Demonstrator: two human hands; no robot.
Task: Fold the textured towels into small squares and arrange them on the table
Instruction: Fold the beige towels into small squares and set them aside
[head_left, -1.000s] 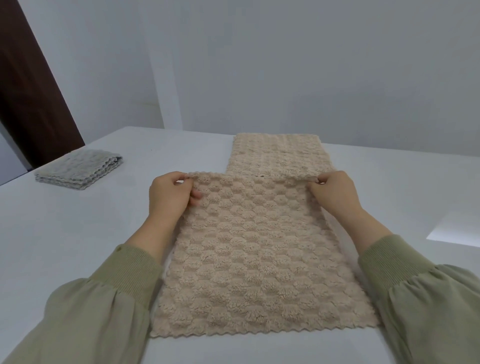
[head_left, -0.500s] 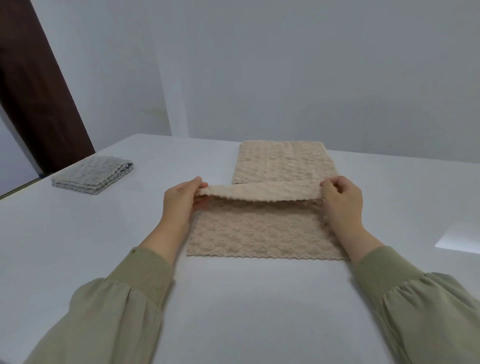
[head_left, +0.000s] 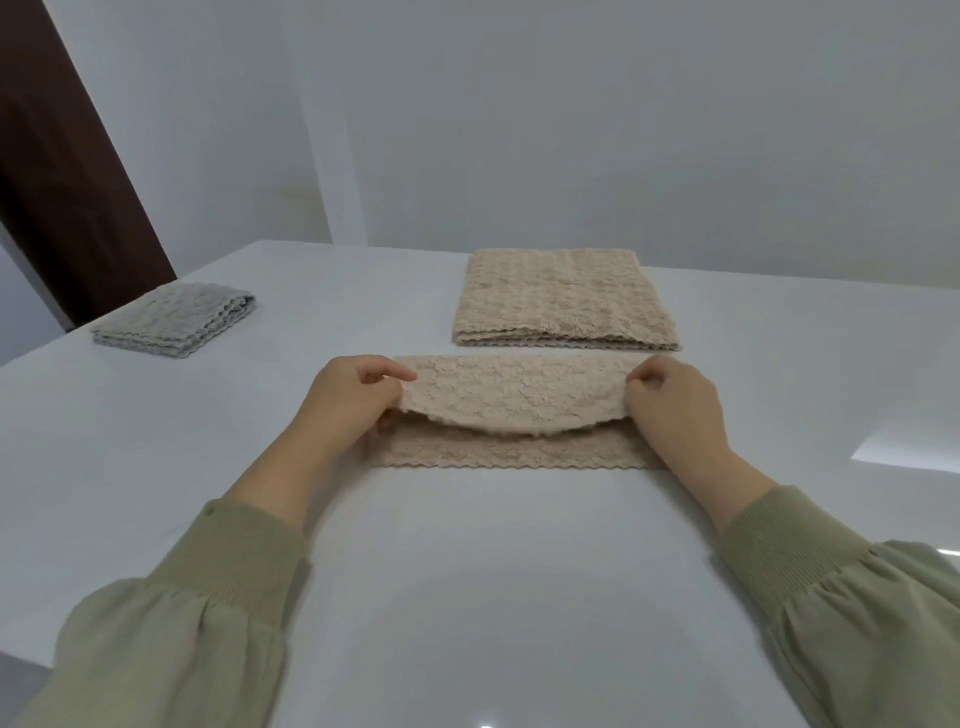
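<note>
Left hand (head_left: 358, 402), right hand (head_left: 675, 410) each pinch a corner of the beige towel (head_left: 511, 397); we'd lay the sagging flap taut, edges matched.

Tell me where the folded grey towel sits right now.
In the head view, the grey towel lies folded at the far left of the white table, near the dark door, well left of the far beige towel.
</note>
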